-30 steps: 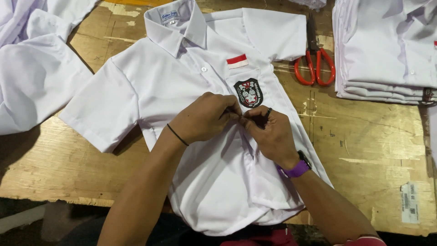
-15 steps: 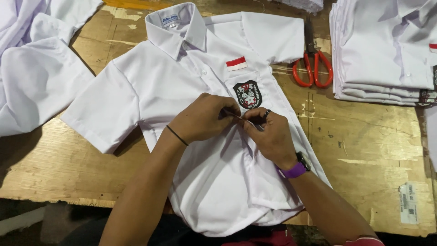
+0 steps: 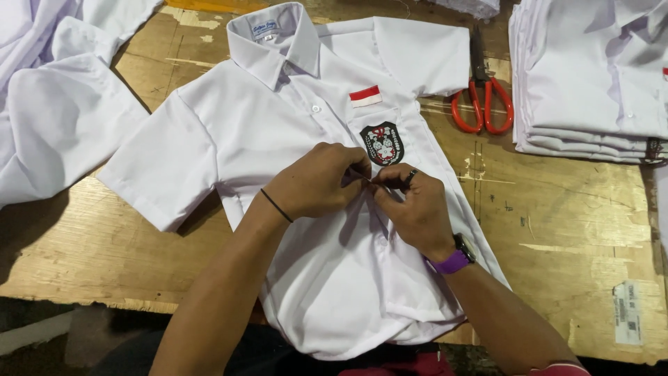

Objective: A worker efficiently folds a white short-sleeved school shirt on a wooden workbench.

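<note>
A white short-sleeved shirt (image 3: 278, 125) lies face up on a wooden table (image 3: 570, 223), collar at the far side. Its chest pocket carries a dark crest badge (image 3: 382, 143) under a small red and white patch (image 3: 365, 96). My left hand (image 3: 316, 182) and my right hand (image 3: 412, 210) meet at the shirt's front placket just below the badge. Both pinch the fabric there with closed fingertips. The spot between the fingers is hidden. My left wrist has a thin black band, my right wrist a purple watch strap.
Red-handled scissors (image 3: 483, 104) lie on the table to the right of the shirt's sleeve. A stack of folded white shirts (image 3: 591, 83) sits at the far right. More loose white shirts (image 3: 56, 118) lie at the left. A small label (image 3: 627, 313) is stuck near the table's front right edge.
Both hands stay pinched at the shirt's placket below the badge, with only small finger shifts. The shirt has not moved.
</note>
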